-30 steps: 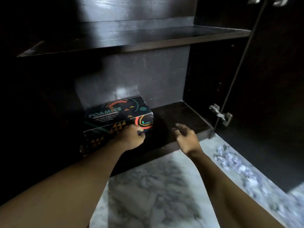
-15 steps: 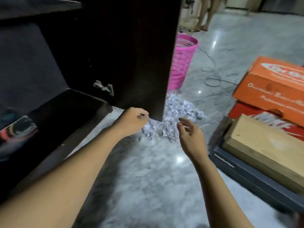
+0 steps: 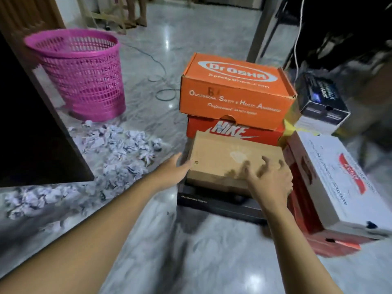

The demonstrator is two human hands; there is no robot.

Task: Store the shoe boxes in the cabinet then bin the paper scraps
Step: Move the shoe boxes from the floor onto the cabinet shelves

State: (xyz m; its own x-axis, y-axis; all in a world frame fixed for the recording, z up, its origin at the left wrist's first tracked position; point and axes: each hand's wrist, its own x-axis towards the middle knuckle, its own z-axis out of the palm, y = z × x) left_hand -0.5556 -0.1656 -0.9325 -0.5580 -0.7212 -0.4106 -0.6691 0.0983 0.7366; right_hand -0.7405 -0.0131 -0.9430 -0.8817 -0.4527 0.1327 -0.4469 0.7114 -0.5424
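A plain brown shoe box (image 3: 224, 160) lies on a black box (image 3: 220, 204) on the marble floor. My left hand (image 3: 174, 168) touches its left end, fingers apart. My right hand (image 3: 269, 179) hovers over its right part with fingers spread, holding nothing. Behind it an orange Dr Osha box (image 3: 233, 92) sits on a red Nike box (image 3: 233, 130). A white-lidded box (image 3: 339, 179) on a red one stands to the right. Crumpled paper scraps (image 3: 118, 149) litter the floor at left, near a pink basket (image 3: 82, 75).
The dark cabinet door (image 3: 38, 132) stands open at the left edge. A small dark box (image 3: 322, 102) lies at the back right. A cable (image 3: 161, 90) runs across the floor behind the stack. A person's legs (image 3: 135, 11) are far back.
My view has swung right, from the cabinet shelf with the Foamies box to the stack of boxes. Both hands left the cabinet and reached to the brown box.
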